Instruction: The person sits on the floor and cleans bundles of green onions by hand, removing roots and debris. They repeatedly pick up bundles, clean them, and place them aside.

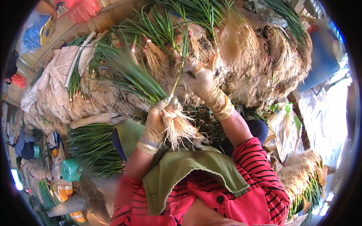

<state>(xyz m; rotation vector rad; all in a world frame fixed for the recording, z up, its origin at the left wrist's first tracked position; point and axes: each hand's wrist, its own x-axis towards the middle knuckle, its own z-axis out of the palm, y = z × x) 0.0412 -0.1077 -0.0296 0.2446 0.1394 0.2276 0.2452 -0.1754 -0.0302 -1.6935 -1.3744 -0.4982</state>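
Note:
My left hand [159, 115], in a pale latex glove with a watch at its wrist, grips a bunch of green-leaved allium plants [141, 83]. Their long, pale roots hang down over my lap. My right hand [198, 76], gloved too, is raised beside a single green stalk [177, 79] that rises from the bunch; its fingers are bent, and whether they pinch anything is unclear. Just beyond both hands, more loose plants with pinkish bulbs [154, 53] lie on a broad heap of rooted plants [240, 56].
Left of my lap lies a pile of green leaves [94, 147], next to a turquoise container [70, 169]. A blue barrel [322, 56] stands at the far right. Another rooted stack [302, 175] sits at the lower right. An olive cloth [192, 163] covers my lap.

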